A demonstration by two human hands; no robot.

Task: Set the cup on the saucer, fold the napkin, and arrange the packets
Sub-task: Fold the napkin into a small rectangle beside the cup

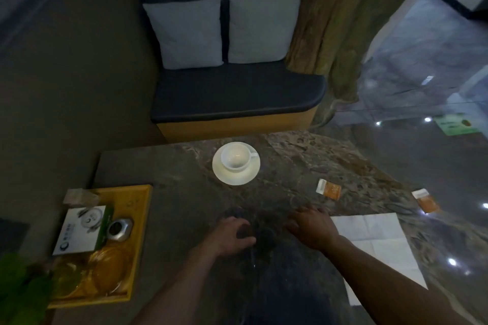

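Cup (235, 158) sits on the saucer (235, 176) already; our right hand (313, 229), grip loose and empty, is nearest the flat napkin (380, 248) beside it.

No wording can be read anywhere in the frame. The white card (79, 229) in the yellow tray (142, 208) at lower left carries a round emblem and small print too blurred to make out, and the two orange packets (328, 188) (425, 200) at right show only smudged marks. The green sign (455, 124) on the floor at far right is likewise illegible.
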